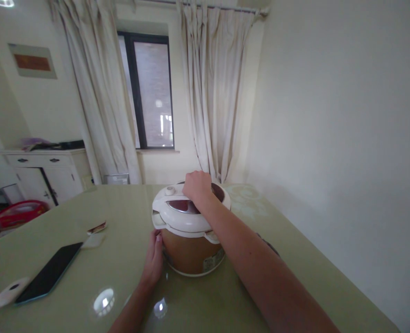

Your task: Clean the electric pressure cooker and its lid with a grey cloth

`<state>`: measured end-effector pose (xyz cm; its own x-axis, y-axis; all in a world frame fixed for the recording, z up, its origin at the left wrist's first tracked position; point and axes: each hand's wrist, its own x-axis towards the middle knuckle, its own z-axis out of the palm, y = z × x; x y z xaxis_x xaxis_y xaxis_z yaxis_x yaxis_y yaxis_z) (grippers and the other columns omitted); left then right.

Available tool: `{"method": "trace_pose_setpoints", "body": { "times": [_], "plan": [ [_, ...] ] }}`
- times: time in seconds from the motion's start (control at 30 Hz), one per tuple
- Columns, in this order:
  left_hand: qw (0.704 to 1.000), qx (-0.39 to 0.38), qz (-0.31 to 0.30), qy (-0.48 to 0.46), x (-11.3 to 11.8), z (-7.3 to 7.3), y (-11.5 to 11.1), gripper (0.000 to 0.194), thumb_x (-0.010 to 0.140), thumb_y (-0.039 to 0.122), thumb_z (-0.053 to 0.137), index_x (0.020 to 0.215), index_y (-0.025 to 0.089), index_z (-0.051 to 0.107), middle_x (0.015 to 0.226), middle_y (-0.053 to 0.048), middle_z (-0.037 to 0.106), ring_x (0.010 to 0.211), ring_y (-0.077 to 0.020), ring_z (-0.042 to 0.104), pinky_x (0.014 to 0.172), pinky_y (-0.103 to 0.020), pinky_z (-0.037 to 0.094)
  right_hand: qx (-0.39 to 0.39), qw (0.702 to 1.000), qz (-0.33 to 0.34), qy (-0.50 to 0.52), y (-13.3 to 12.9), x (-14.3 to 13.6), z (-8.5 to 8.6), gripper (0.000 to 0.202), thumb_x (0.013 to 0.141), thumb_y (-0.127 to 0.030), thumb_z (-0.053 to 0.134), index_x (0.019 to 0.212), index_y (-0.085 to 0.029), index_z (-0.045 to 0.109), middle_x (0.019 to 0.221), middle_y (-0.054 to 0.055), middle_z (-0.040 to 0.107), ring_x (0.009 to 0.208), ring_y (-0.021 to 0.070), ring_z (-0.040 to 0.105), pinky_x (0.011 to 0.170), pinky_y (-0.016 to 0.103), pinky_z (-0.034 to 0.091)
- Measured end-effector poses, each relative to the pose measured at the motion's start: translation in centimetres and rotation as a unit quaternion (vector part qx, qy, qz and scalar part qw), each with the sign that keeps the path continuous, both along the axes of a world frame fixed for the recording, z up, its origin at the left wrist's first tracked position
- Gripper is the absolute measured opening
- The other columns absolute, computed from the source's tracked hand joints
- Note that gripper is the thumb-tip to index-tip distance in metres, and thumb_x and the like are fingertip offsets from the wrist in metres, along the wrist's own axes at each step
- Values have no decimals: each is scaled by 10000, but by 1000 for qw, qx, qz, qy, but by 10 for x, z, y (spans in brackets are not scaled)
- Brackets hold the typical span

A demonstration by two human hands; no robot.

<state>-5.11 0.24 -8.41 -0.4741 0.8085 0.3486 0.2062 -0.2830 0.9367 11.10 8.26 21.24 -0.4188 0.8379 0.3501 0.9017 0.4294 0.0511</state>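
Note:
An electric pressure cooker (191, 249) with a brown body and a white lid (187, 225) stands upright on the table. My right hand (198, 184) is closed over the handle on top of the lid; its fingertips are hidden on the far side. At the cooker's left side, my left hand (153, 256) holds the body just below the lid's rim, fingers pointing up. The lid sits on the body. A white knob (170, 190) shows left of my right hand, and a label (214, 262) is on the lower body.
On the glossy green table (121, 212), a dark flat device (50, 273), a white oval object (10, 292) and a small packet (97, 227) lie to the left. Part of a dark cord (269, 244) shows beyond my right forearm. A wall (347, 162) runs along the right.

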Motion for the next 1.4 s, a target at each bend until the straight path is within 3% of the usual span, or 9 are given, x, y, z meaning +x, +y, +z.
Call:
{"method": "trace_pose_setpoints", "body": {
  "times": [0.63, 0.77, 0.83, 0.93, 1.03, 1.13, 1.2, 1.3, 1.4],
  "plan": [
    [1000, 9, -3, -19, 4, 4, -2, 731, 1014, 838, 495, 1405, 233, 623, 1450, -165, 729, 1400, -357, 665, 1243, -576, 479, 23, 996, 88, 6, 20, 34, -11, 530, 1152, -574, 456, 1277, -199, 809, 1268, 186, 829, 1203, 354, 779, 985, 454, 580],
    [1000, 4, -12, -21, 1, 3, -1, 768, 1010, 856, 473, 1442, 238, 618, 1465, -170, 722, 1393, -357, 674, 1242, -584, 492, -1, 990, 120, 76, 11, 47, -14, 635, 1132, -709, 469, 1484, -236, 706, 1360, 162, 793, 1239, 353, 765, 1036, 472, 583],
    [1000, 9, -26, -13, 0, 1, -1, 772, 1021, 845, 468, 1473, 236, 612, 1520, -177, 696, 1480, -364, 621, 1301, -592, 436, 32, 976, 161, 143, -2, 70, -20, 640, 1137, -670, 509, 1601, -241, 605, 1475, 156, 742, 1326, 334, 725, 1114, 473, 563],
    [999, 12, -40, -5, 1, -7, 0, 831, 1009, 832, 523, 1587, 235, 549, 1665, -179, 600, 1632, -373, 476, 1392, -583, 304, 135, 935, 191, 267, -34, 123, -52, 498, 1165, -511, 508, 1539, -208, 636, 1477, 159, 733, 1357, 295, 693, 1190, 462, 531],
    [999, 8, -49, -21, -2, -15, 5, 987, 951, 845, 611, 1711, 245, 423, 1759, -173, 512, 1698, -383, 381, 1408, -566, 283, 174, 931, 130, 295, -70, 186, -116, 402, 1134, -455, 550, 1433, -245, 718, 1371, 166, 765, 1294, 328, 713, 1150, 539, 560],
    [997, 8, -70, -44, -9, -16, 12, 1132, 882, 874, 669, 1768, 255, 334, 1763, -174, 518, 1702, -400, 376, 1387, -576, 339, 64, 977, 13, 205, -92, 238, -194, 654, 888, -603, 850, 1476, -334, 754, 1660, 178, 613, 1529, 474, 561, 1226, 690, 476],
    [995, 2, -83, -48, -13, -14, 14, 1190, 845, 895, 688, 1780, 257, 319, 1746, -175, 543, 1704, -407, 372, 1392, -589, 326, -42, 987, -25, 153, -97, 261, -235, 807, 731, -593, 958, 1489, -399, 760, 1747, 157, 533, 1559, 515, 530, 1227, 704, 469],
    [997, -21, -66, -41, -16, -15, 16, 1172, 848, 929, 643, 1770, 261, 364, 1768, -172, 518, 1744, -400, 280, 1422, -599, 219, -88, 984, -56, 148, -89, 280, -269, 694, 823, -453, 870, 1504, -400, 748, 1744, 142, 538, 1489, 439, 623, 1201, 615, 524],
    [997, -56, -49, -29, -11, -23, 11, 1131, 902, 946, 543, 1772, 245, 363, 1828, -175, 426, 1775, -381, 167, 1430, -607, 135, -27, 977, -95, 190, -73, 290, -278, 586, 909, -377, 749, 1494, -341, 745, 1627, 156, 634, 1399, 386, 687, 1152, 565, 568]
  ]
}}
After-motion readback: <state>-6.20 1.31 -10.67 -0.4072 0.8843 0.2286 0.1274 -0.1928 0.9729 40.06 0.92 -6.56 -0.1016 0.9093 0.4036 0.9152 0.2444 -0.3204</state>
